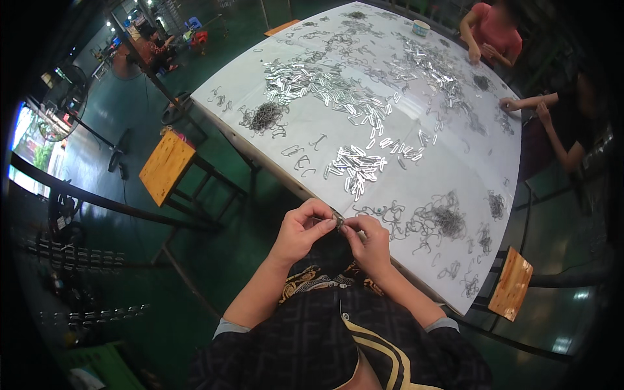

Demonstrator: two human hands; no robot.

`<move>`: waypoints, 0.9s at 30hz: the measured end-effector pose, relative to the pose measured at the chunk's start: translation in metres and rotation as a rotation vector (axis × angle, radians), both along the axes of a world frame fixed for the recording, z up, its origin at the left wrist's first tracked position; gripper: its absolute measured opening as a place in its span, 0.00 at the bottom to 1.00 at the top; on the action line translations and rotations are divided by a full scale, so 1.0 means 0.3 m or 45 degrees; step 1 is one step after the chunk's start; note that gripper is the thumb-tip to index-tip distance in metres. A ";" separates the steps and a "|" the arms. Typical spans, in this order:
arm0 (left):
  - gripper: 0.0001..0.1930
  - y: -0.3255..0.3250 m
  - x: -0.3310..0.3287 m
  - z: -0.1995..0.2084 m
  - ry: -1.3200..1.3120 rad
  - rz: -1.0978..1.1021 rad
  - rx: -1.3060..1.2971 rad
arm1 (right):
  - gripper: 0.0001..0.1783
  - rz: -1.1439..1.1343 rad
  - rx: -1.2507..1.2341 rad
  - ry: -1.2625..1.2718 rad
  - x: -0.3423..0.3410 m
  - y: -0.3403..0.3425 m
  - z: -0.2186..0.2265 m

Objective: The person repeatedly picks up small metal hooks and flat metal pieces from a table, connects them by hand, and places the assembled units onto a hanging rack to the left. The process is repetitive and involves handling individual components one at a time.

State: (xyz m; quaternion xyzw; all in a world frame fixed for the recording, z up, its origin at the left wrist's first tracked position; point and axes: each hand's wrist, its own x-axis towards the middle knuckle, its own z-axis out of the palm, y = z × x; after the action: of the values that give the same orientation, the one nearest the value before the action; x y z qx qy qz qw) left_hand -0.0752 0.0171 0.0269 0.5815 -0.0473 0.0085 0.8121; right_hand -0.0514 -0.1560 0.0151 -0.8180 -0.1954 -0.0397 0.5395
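Note:
Just above the table's near edge, my two hands meet over a small dark metal piece (339, 222). My left hand (300, 233) pinches it between thumb and forefinger, and my right hand (369, 246) grips its other side the same way. The fingertips cover most of the piece, so its exact shape is hidden. Beyond them on the white table (416, 185) lies a small heap of shiny, narrow metal clips (356, 168). To the right of the heap, curved wire hooks (448, 221) are spread in a tangle.
A larger band of clips (312, 84) and a dark hook pile (263, 117) lie farther back. A round tub (420, 28) stands at the far edge. Two people sit at the table's right side. Wooden stools (167, 168) stand left and right.

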 end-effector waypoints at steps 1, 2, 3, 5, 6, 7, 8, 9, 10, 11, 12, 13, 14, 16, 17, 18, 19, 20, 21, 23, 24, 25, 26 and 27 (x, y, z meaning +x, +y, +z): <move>0.03 -0.004 0.000 -0.011 -0.011 0.024 0.030 | 0.04 0.001 -0.022 -0.028 0.000 -0.002 0.005; 0.03 -0.008 -0.002 -0.022 -0.022 0.048 0.060 | 0.04 0.000 -0.034 -0.040 -0.002 -0.004 0.008; 0.03 -0.010 -0.003 -0.028 -0.033 0.072 0.095 | 0.04 -0.002 -0.043 -0.053 -0.002 -0.004 0.009; 0.04 -0.020 -0.005 -0.027 -0.011 0.086 0.101 | 0.04 0.016 -0.065 -0.091 -0.004 -0.007 0.013; 0.04 -0.025 -0.002 -0.025 -0.001 0.087 0.105 | 0.05 0.030 -0.080 -0.117 -0.004 -0.009 0.015; 0.04 -0.030 -0.003 -0.019 -0.004 0.086 0.063 | 0.05 0.044 -0.095 -0.143 -0.004 -0.011 0.018; 0.04 -0.037 -0.008 -0.007 -0.006 0.085 0.021 | 0.05 0.044 -0.084 -0.171 -0.006 -0.009 0.019; 0.04 -0.042 -0.012 0.000 -0.009 0.080 -0.019 | 0.04 0.041 -0.072 -0.200 -0.009 -0.004 0.017; 0.04 -0.045 -0.018 0.002 -0.005 0.083 -0.010 | 0.04 0.037 -0.059 -0.229 -0.010 -0.002 0.016; 0.04 -0.046 -0.025 0.003 -0.001 0.085 -0.001 | 0.04 0.069 -0.080 -0.207 -0.008 -0.005 0.017; 0.04 -0.047 -0.031 0.002 0.002 0.086 0.007 | 0.04 0.098 -0.101 -0.185 -0.005 -0.012 0.022; 0.04 -0.046 -0.034 -0.003 0.006 0.095 0.019 | 0.04 0.126 -0.122 -0.163 -0.001 -0.018 0.026; 0.04 -0.042 -0.036 -0.010 0.010 0.103 0.031 | 0.04 0.131 -0.115 -0.171 0.007 -0.025 0.026; 0.04 -0.038 -0.038 -0.014 0.018 0.123 0.098 | 0.04 0.119 -0.099 -0.193 0.033 -0.047 0.021; 0.04 -0.034 -0.046 -0.017 0.023 0.142 0.150 | 0.05 0.065 -0.056 -0.142 0.048 -0.054 0.010; 0.04 -0.039 -0.039 -0.022 0.016 0.139 0.197 | 0.05 -0.011 -0.017 -0.102 0.077 -0.071 -0.008; 0.04 -0.046 -0.036 -0.002 0.003 0.159 0.271 | 0.05 -0.094 0.020 -0.074 0.120 -0.094 -0.028; 0.04 -0.048 -0.044 -0.003 0.012 0.199 0.277 | 0.06 -0.196 0.085 -0.137 0.178 -0.104 -0.078; 0.04 -0.042 -0.053 -0.001 0.008 0.206 0.284 | 0.07 -0.283 0.097 -0.098 0.247 -0.107 -0.134; 0.04 -0.032 -0.075 -0.005 0.014 0.253 0.292 | 0.09 -0.361 -0.124 -0.065 0.357 -0.116 -0.156; 0.04 -0.029 -0.079 -0.020 -0.016 0.266 0.289 | 0.09 -0.384 -0.178 -0.049 0.401 -0.115 -0.153; 0.04 -0.034 -0.078 -0.030 -0.034 0.273 0.289 | 0.10 -0.410 -0.229 -0.018 0.432 -0.122 -0.153; 0.04 -0.043 -0.068 -0.028 -0.041 0.259 0.293 | 0.11 -0.431 -0.280 0.014 0.459 -0.130 -0.160; 0.04 -0.051 -0.066 -0.026 -0.043 0.250 0.297 | 0.11 -0.473 -0.303 0.024 0.481 -0.136 -0.190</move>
State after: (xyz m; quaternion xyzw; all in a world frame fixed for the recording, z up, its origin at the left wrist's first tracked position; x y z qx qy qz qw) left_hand -0.0949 0.0018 0.0191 0.6736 -0.0045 0.0920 0.7334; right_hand 0.0930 -0.1968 -0.0419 -0.8983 -0.0395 -0.1076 0.4242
